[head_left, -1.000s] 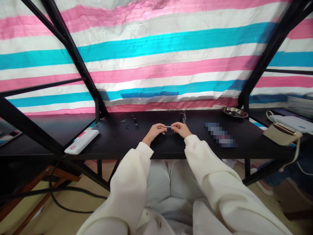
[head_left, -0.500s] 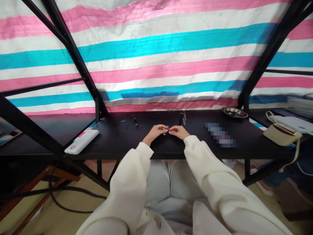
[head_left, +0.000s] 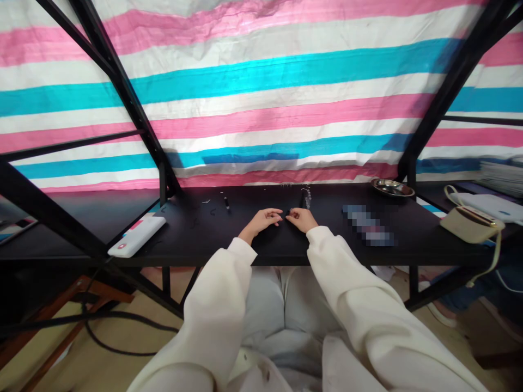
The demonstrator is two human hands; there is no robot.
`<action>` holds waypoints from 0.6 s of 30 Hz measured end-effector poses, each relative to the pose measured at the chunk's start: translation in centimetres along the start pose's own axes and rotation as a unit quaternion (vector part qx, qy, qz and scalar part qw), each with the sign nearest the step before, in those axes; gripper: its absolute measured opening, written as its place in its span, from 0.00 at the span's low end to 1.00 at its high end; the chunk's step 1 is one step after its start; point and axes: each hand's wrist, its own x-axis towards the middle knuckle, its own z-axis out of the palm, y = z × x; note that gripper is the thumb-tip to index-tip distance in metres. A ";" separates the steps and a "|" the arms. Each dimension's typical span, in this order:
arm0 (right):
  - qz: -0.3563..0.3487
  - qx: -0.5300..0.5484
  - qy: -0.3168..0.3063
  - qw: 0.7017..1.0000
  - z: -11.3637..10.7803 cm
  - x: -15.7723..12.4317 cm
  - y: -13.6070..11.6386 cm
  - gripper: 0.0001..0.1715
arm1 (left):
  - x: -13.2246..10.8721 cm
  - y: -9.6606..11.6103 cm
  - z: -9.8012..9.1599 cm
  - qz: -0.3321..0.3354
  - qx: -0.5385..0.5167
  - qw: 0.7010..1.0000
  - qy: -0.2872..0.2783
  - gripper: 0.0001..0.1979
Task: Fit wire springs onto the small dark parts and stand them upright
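Above the front half of the black table [head_left: 196,239], my left hand [head_left: 262,221] curves with its fingertips apart and nothing visible between them. A short gap separates it from my right hand [head_left: 301,219], whose thumb and fingers are pinched together. A tiny dark piece seems to be at those fingertips, too small to name. Just beyond my right hand lie a strand of clear and grey beads [head_left: 308,199] and a slim black stick-like item [head_left: 303,198]. Farther left, a small black cylinder with a pale band [head_left: 227,203] rests on the table.
A white power bank [head_left: 137,238] lies at the left, a shiny metal dish [head_left: 392,188] at the back right. A blurred-out flat item [head_left: 370,226] is right of my hands. Beyond it sits a beige pouch [head_left: 469,223]. Black metal frame bars [head_left: 134,103] rise on both sides.
My hands were together at a small dark beaded piece. Now they have parted slightly, with the left fingers loosened and the right hand drawn a little to the right.
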 end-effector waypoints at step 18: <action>0.173 -0.172 0.111 0.963 -1.5 1.1 1.2 0.10 | 0.4 -0.6 -0.3 -0.008 -0.004 0.999 0.051 0.16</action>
